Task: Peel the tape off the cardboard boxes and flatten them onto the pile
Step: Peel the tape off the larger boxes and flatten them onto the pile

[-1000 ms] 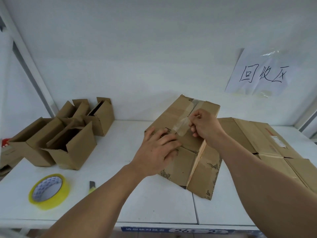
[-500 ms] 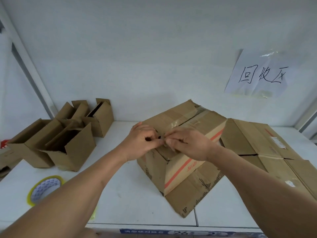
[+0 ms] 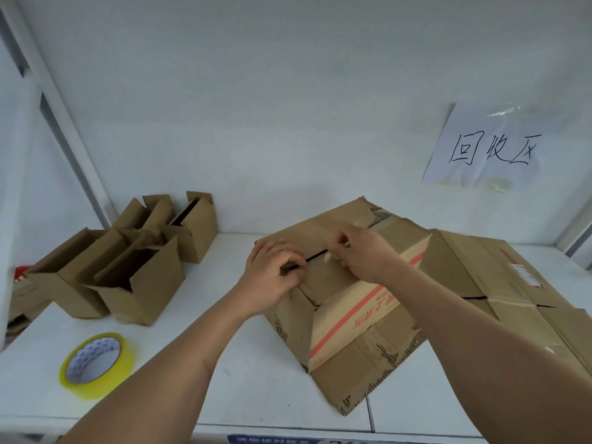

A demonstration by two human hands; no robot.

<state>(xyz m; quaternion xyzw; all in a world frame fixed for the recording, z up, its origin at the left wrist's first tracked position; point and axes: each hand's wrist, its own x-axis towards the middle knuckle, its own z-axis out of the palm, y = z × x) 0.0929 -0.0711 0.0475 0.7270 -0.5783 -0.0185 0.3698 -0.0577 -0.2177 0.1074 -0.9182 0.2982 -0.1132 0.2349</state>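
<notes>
A brown cardboard box (image 3: 349,318) with an orange stripe stands tilted at the middle of the white table, its lower flaps splayed toward me. My left hand (image 3: 275,277) presses on its top face beside the dark open seam. My right hand (image 3: 362,254) pinches a strip of clear tape (image 3: 330,256) at that seam. More clear tape (image 3: 381,217) stays stuck at the box's far corner. To the right lies the pile of flattened boxes (image 3: 499,277).
Several small open cardboard boxes (image 3: 128,261) stand at the left of the table (image 3: 243,389). A yellow tape roll (image 3: 97,363) lies near the front left edge. A paper sign (image 3: 487,149) hangs on the back wall. Metal shelf posts rise at both sides.
The box went from lying flat to standing tilted. My right hand has drawn the tape along the seam to the right, baring a dark gap, while my left hand stays pressed on top.
</notes>
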